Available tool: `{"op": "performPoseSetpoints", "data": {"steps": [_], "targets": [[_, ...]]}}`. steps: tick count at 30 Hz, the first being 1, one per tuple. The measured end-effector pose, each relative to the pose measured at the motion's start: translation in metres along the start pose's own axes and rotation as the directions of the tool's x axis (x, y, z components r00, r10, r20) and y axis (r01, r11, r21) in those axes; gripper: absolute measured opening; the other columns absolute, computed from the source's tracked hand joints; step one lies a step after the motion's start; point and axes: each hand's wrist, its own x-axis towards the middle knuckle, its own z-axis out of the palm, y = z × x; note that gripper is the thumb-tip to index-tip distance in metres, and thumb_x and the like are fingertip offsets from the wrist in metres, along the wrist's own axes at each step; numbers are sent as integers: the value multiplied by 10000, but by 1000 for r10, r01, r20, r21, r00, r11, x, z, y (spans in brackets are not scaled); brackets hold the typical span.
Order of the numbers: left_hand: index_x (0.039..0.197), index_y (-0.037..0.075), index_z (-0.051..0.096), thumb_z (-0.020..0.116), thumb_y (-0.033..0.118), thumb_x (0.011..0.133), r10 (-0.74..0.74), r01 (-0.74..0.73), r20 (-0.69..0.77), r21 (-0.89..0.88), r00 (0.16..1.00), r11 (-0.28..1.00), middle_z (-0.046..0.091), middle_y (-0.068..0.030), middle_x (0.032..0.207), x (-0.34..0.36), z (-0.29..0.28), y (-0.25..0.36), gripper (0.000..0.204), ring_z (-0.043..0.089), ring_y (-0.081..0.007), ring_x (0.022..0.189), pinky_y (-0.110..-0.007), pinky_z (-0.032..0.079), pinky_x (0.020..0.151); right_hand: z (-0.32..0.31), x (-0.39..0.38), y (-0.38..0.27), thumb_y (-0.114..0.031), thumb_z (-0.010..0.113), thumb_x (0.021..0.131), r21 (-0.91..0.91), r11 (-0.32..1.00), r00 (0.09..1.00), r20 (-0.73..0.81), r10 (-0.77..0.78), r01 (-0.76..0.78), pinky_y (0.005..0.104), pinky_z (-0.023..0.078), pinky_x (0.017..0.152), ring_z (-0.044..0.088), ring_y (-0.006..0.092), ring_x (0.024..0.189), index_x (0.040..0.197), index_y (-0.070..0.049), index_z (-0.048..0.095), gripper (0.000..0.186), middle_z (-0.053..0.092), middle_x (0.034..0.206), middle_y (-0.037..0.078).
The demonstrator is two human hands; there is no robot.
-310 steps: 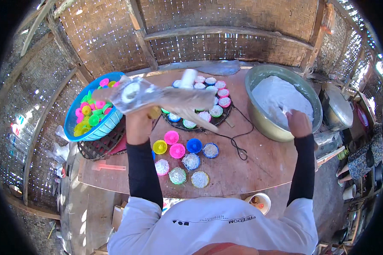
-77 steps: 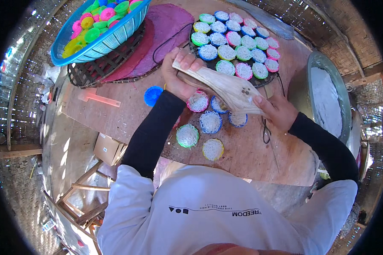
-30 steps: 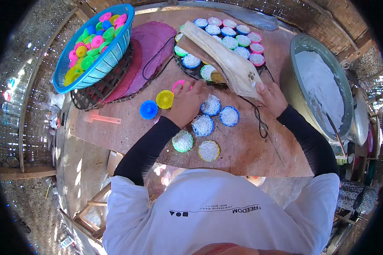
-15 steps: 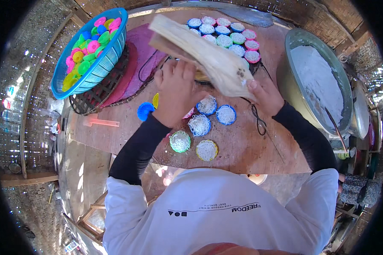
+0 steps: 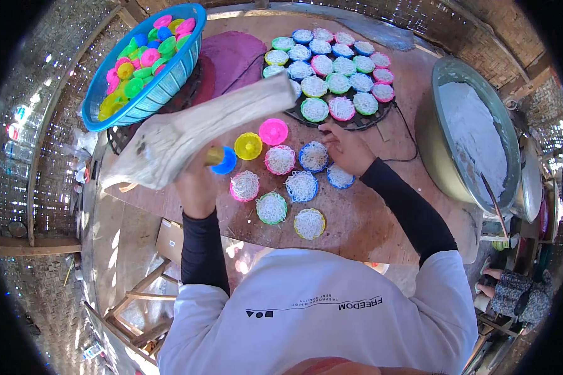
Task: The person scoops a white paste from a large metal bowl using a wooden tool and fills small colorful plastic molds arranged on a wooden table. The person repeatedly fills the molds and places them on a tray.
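The left hand (image 5: pixel 196 189) gripped a wooden press (image 5: pixel 187 134); the right hand (image 5: pixel 351 152), fingers slightly apart, hovered near a noodle-filled blue cup (image 5: pixel 313 156).

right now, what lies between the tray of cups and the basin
In the head view, a dark cord curves over the table between the tray and the basin.

Right hand (image 5: pixel 349 150) palm-down (fingers (image 5: pixel 331 130) loosely bent)
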Motion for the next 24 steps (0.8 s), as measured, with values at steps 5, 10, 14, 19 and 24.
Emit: {"op": "performPoseSetpoints", "data": {"steps": [5,10,14,19,24], "targets": [[933,95,649,542,-44,691,166,-124,-91,356,982,926,621,-87,855,1,-21,21,299,592,-266,836,-342,453,753,9,7,1,11,485,770,-19,999,999,-19,-35,34,327,484,731,627,246,845,1214,-59,417,455,637,947,147],[916,76,645,589,-13,681,57,-22,-110,297,992,954,619,-81,885,-1,-23,19,257,585,-239,848,-328,443,775,3,9,-19,31,489,734,-80,988,989,-44,-138,134,324,485,687,631,243,808,1193,-57,443,470,654,894,136],[858,32,636,687,50,691,-18,54,-202,174,979,983,611,-81,921,2,-18,23,175,584,-172,815,-297,445,759,0,5,-29,14,487,731,-138,977,986,-12,-164,161,364,443,735,620,241,796,1179,-66,461,456,664,880,93],[965,65,624,607,33,754,-379,324,-174,-276,909,905,602,-81,959,-4,-9,23,214,560,-211,893,-320,434,789,-3,2,-28,-12,489,734,-246,935,958,-62,-278,256,392,351,847,600,230,839,1178,-103,473,453,664,898,41],[972,2,611,639,69,768,-283,276,-35,-125,959,953,608,-92,973,-14,-8,-14,216,565,-182,885,-301,434,789,1,-1,-24,-12,470,746,-385,882,957,14,-290,273,416,321,899,569,230,918,1220,-125,452,487,649,952,43]]}}
